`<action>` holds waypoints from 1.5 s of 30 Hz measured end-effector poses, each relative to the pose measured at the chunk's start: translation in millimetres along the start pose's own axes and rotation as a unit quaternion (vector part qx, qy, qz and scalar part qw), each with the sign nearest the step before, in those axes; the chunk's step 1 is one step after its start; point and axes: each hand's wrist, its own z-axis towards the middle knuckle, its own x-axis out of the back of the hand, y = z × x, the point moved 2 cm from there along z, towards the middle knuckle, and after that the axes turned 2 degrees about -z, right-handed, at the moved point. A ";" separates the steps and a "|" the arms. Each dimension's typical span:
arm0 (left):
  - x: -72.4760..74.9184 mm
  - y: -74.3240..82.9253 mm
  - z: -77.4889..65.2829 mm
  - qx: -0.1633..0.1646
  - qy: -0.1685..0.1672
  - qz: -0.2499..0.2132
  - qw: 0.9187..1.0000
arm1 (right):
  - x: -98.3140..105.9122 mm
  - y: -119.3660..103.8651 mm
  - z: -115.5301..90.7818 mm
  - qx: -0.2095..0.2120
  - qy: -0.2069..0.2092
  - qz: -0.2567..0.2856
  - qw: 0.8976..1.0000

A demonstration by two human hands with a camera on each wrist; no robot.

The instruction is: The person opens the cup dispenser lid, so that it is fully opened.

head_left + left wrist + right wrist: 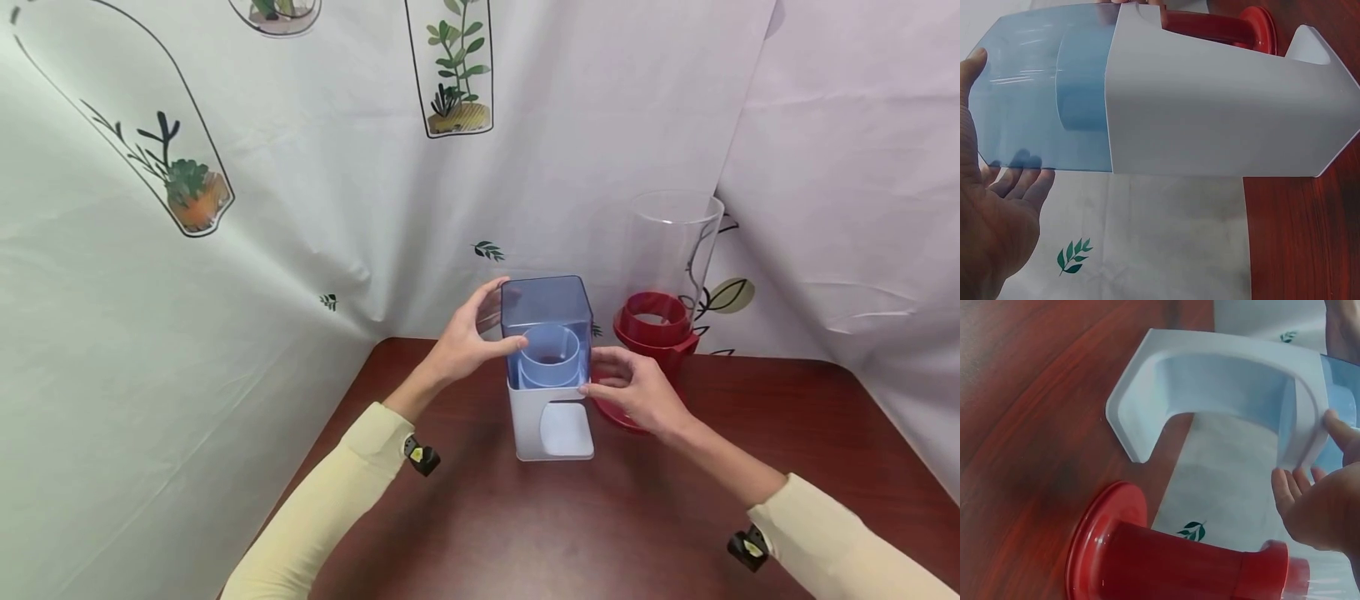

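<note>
A dispenser with a white stand (528, 425) and a see-through blue container (547, 304) on top stands upright on the table. Inside the container is a round blue collar (551, 354). My left hand (472, 333) holds the container from the left, thumb on its front and fingers along its far side. At the right, my right hand (637, 387) grips the dispenser where the container meets the stand; its thumb (1338, 428) lies near that seam. In the right wrist view the fingers touch the edge of the white stand (1229, 347).
Just behind my right hand stands a red dispenser (656, 333) with a tall clear cylinder (671, 250). The dark red wooden table (525, 533) ends against a white cloth backdrop (337, 167) printed with plants.
</note>
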 end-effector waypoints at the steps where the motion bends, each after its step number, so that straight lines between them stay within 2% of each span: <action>1: -0.1 -0.3 0.2 -0.001 -0.002 -0.003 1.000 | 0.0 -0.1 1.0 0.004 -0.005 0.001 1.000; 13: 0.5 0.9 0.7 -0.003 -0.015 -0.014 1.000 | 2.2 0.7 17.9 0.042 -0.066 -0.047 0.996; 19: 1.6 1.6 0.7 -0.002 -0.019 -0.011 1.000 | -1.4 3.4 22.9 0.043 -0.082 -0.031 0.995; 30: 1.9 0.7 2.0 -0.004 -0.028 -0.014 1.000 | -11.0 10.1 29.5 0.040 -0.080 -0.025 0.996; 39: 1.0 0.6 0.7 -0.005 -0.028 -0.022 0.999 | -16.6 14.8 33.9 0.040 -0.091 0.013 0.995; 45: -0.2 1.0 -0.2 0.005 -0.039 -0.025 0.999 | -17.5 19.6 34.7 0.043 -0.081 0.008 0.996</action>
